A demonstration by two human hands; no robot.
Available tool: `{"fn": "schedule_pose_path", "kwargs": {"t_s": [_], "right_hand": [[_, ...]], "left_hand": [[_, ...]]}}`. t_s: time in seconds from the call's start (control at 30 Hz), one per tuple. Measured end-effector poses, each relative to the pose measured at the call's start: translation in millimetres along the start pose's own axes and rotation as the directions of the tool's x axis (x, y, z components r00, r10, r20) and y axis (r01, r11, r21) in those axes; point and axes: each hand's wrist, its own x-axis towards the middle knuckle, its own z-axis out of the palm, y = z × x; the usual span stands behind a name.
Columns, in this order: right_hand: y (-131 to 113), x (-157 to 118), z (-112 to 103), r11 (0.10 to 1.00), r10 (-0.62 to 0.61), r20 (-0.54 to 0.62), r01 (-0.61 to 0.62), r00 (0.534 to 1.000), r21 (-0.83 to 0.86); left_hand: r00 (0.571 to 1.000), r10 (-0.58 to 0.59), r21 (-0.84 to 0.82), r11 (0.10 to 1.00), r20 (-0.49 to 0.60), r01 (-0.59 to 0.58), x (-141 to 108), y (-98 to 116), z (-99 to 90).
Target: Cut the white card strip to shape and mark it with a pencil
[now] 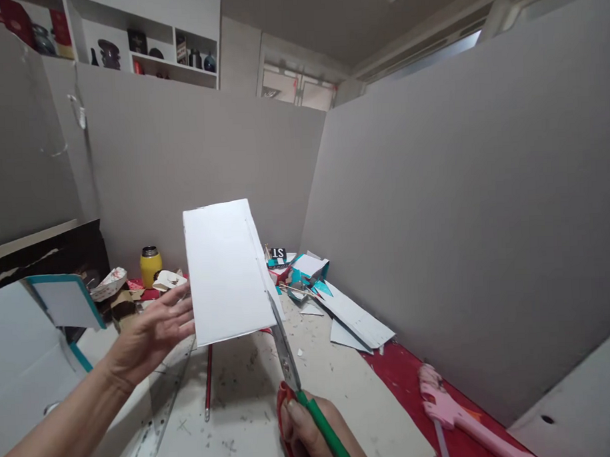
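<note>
My left hand (161,323) grips a white piece of cardboard (226,271) by its left edge, with the fingers partly behind it. The cardboard is held up above the table, and a narrow strip along its right side is partly cut away. In my right hand (309,428) is a pair of scissors (288,362) with green and red on the handles. Their blades point up and sit at the lower right edge of the cardboard, around the strip. Below the cardboard, a red pencil (209,385) lies on the table.
White and teal cardboard scraps (355,313) lie at the back right. A pink glue gun (456,416) rests on red cloth at the right. A yellow bottle (150,266) stands at the back left, near a folded white and teal board (24,371). Grey partitions (464,203) enclose the table.
</note>
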Motion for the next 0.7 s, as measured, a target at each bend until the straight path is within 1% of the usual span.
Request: {"fn": "schedule_pose_path", "kwargs": {"t_s": [0.03,0.07,0.13,0.2,0.23,0.37,0.43,0.57,0.7], "right_hand": [[1,1,1,1.0,-0.015,0.019,0.015,1.0,-0.005],[2,3,3,1.0,-0.027,0.047,0.028,0.999,-0.01],[5,5,7,0.999,-0.045,0.113,0.048,0.993,-0.025],[7,6,10,0.998,-0.049,0.156,0.056,0.987,-0.038],[8,6,11,0.998,-0.05,0.166,0.057,0.985,-0.039],[7,6,9,0.992,-0.091,0.149,0.102,0.985,-0.069],[5,6,8,0.989,-0.103,0.149,0.117,0.984,-0.089],[0,7,5,0.987,-0.106,0.157,0.124,0.982,-0.106],[-2,7,6,0.995,-0.088,0.161,0.094,0.983,-0.033]], "left_hand": [[1.0,0.011,-0.071,0.997,-0.014,-0.012,-1,3,-0.3],[0.999,0.013,-0.096,0.995,-0.038,-0.017,-2,3,1.1],[0.994,-0.019,-0.046,0.999,-0.108,0.014,-8,-2,7.7],[0.988,-0.088,0.038,0.995,-0.127,0.093,-13,-11,16.9],[0.987,-0.096,0.07,0.992,-0.131,0.106,-15,-14,21.6],[0.982,-0.052,0.133,0.988,-0.182,0.077,-21,-17,35.0],[0.979,-0.045,0.142,0.987,-0.198,0.074,-22,-16,38.2],[0.98,-0.034,0.172,0.983,-0.196,0.069,-25,-16,41.6],[0.974,-0.037,0.197,0.977,-0.225,0.082,-26,-17,44.3]]}}
